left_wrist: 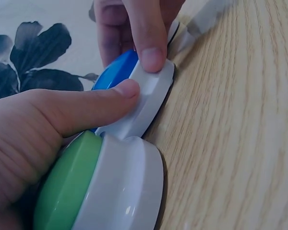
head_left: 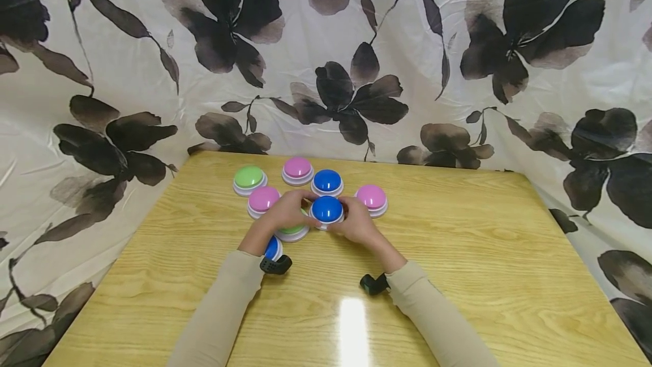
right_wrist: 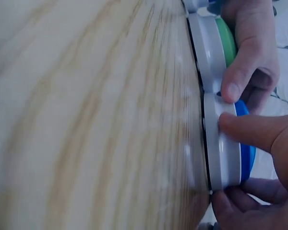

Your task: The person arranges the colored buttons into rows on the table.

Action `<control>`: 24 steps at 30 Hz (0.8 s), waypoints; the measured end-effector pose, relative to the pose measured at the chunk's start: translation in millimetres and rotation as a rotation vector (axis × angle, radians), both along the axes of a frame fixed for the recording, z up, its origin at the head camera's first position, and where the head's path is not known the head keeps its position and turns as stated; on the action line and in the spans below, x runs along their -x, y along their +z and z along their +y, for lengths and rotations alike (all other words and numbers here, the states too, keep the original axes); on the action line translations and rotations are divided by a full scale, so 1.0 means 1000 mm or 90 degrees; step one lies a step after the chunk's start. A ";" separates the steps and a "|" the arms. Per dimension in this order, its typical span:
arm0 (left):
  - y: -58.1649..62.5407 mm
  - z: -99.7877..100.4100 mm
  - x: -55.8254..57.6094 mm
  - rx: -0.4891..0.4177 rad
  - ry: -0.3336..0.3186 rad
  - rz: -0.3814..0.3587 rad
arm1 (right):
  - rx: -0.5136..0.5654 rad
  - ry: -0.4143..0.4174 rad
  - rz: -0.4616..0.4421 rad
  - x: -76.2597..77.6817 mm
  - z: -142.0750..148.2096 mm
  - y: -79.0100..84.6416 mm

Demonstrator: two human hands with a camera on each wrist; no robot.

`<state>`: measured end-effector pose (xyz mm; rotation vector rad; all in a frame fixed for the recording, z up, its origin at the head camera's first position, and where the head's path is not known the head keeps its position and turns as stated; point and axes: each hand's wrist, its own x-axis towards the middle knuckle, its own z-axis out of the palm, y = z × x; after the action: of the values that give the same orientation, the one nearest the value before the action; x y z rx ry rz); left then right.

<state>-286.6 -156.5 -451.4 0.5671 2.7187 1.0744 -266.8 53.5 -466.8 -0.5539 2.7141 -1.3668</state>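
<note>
Blue, the domed button (head_left: pixel 326 209) sat mid-table among a cluster, both hands pinching its white base: the left hand (head_left: pixel 283 212) with thumb curled on its left side, the right hand (head_left: pixel 358 223) on its right. A green button (left_wrist: pixel 93 184) touched it on the left. Judging by this, it was gripped but not yet lifted off the wooden table (head_left: pixel 474 254).

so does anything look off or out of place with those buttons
Nothing looks damaged or spilled. Both hands, left hand and right hand, grip the blue button by its white base; it sits flat on the table, touching the green button.
</note>
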 end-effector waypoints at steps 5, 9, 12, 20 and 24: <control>-0.002 0.002 0.000 -0.011 0.004 -0.004 | -0.017 -0.035 0.020 -0.003 -0.003 0.003; 0.000 0.002 0.000 -0.017 0.007 -0.004 | -0.006 -0.051 0.000 -0.004 -0.006 0.005; 0.001 0.001 -0.001 -0.031 0.006 -0.004 | -0.003 -0.059 -0.007 -0.005 -0.007 0.007; 0.006 -0.004 0.000 -0.064 0.010 0.018 | 0.009 -0.053 -0.014 -0.006 -0.005 0.025; 0.017 -0.003 -0.002 -0.104 -0.011 0.047 | 0.043 -0.045 -0.030 -0.007 0.004 0.039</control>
<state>-285.0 -159.3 -434.7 0.6668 2.6982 1.3040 -260.1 57.0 -427.6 -0.4275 2.6837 -1.4733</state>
